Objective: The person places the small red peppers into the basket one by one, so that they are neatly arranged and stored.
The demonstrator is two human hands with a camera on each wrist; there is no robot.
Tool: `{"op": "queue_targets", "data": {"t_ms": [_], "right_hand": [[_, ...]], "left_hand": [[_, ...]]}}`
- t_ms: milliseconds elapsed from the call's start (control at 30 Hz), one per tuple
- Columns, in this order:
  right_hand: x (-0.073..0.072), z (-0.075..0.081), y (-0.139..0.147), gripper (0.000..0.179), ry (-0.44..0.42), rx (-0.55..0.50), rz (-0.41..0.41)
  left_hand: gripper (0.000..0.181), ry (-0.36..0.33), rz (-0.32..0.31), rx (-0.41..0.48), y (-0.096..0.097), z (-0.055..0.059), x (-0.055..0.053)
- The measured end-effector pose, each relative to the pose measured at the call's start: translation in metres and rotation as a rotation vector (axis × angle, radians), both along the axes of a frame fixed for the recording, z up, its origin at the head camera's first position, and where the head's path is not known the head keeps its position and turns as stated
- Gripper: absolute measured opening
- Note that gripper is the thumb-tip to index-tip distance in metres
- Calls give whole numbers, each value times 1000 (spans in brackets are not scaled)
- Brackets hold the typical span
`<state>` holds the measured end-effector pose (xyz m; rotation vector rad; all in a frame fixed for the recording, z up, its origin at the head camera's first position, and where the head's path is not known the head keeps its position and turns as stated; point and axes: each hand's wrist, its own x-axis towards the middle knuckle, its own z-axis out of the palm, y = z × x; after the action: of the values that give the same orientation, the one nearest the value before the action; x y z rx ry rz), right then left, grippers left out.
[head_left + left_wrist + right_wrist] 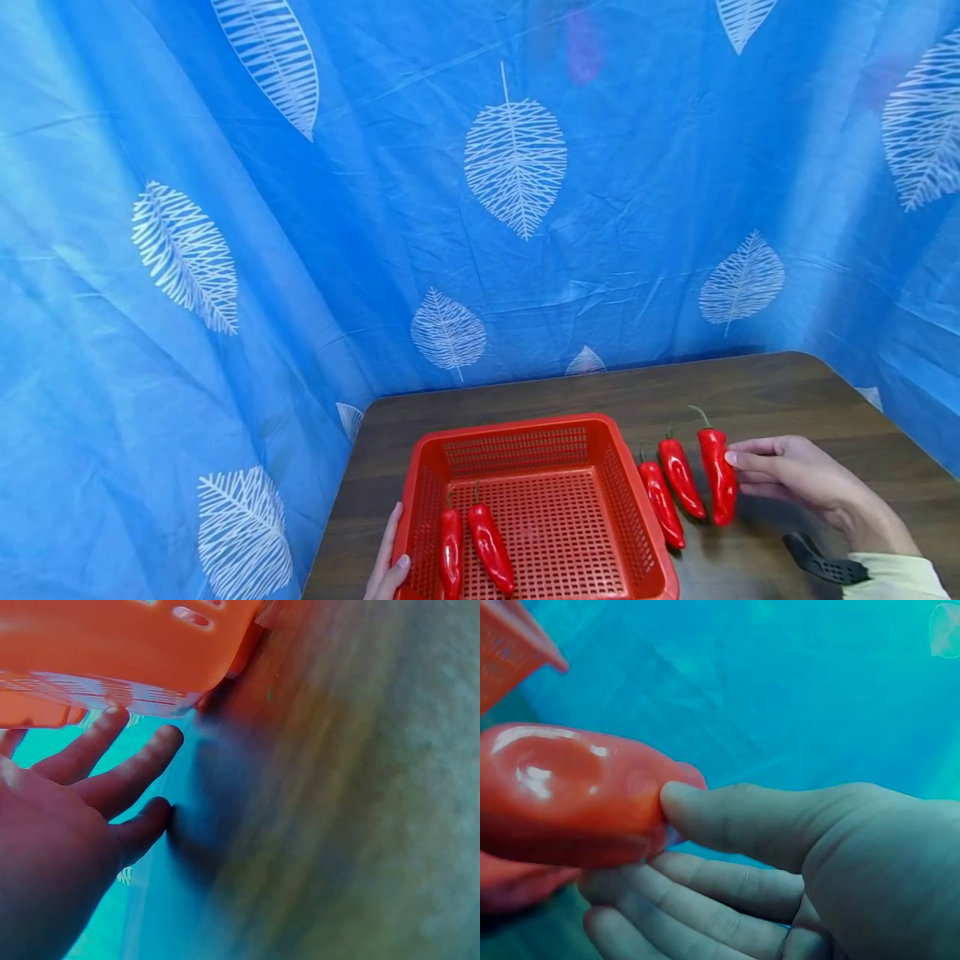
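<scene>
Hanging behind everything: blue cloth [390, 208] with white leaf print. Below it, dark wood-grain surface [780, 383]. On that, red lattice basket [562, 525]. Left hand [386, 568] is at the basket's left wall, thumb by the rim; left wrist view has its fingers straight and spread, no curl visible. Right hand [798, 475]: thumb and fingers clamped on the outermost pepper [717, 477], pinching it from the side, stem pointing away from the person. Can't tell if it's off the surface. Two more outside, right of the basket: middle pepper [681, 477] and near pepper [660, 504], the latter just beside the basket wall. Two inside, left half: left inner pepper [451, 550] and right inner pepper [490, 550], side by side, not touching. Tally: two in, three out. My read: partway, two done, three left, counting the pinched one.
</scene>
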<state>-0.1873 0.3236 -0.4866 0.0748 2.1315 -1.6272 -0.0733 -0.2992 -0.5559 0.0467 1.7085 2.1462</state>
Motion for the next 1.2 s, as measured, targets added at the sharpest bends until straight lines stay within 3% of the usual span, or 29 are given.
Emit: {"op": "queue_targets", "data": {"t_ms": [167, 300, 400, 500, 600, 700, 833, 933, 1033, 1067, 1133, 1200], "right_hand": [[-1, 7, -9, 68, 50, -76, 50], [-1, 14, -22, 67, 89, -140, 87], [-3, 19, -35, 66, 107, -159, 100], [-6, 25, -49, 65, 132, -160, 116], [-7, 30, -63, 63, 158, -169, 138], [-8, 34, -80, 61, 171, -178, 157], [-11, 41, -104, 59, 189, -186, 190], [-12, 46, -121, 58, 201, -180, 204], [-15, 49, -135, 56, 210, -186, 222], [-15, 50, -139, 55, 213, -193, 230], [-17, 51, -147, 53, 216, -197, 246], [-19, 52, -154, 51, 219, -202, 263]], "left_hand": [[59, -9, 15, -24, 3, 10, 3], [48, 11, 13, -18, 0, 4, 1], [54, 42, -6, 31, -9, -19, -6], [69, 115, -41, 102, -24, -57, -17], [69, 165, -59, 146, -38, -89, -28], [68, 141, -64, 162, -45, -104, -34], [67, 157, -86, 176, -44, -101, -32], [72, 169, -78, 159, -38, -89, -28], [72, 96, -51, 129, -37, -86, -28], [73, 79, -36, 101, -33, -78, -25], [69, 42, -22, 93, -33, -78, -25], [71, 52, -22, 89, -32, -77, -25]]}}
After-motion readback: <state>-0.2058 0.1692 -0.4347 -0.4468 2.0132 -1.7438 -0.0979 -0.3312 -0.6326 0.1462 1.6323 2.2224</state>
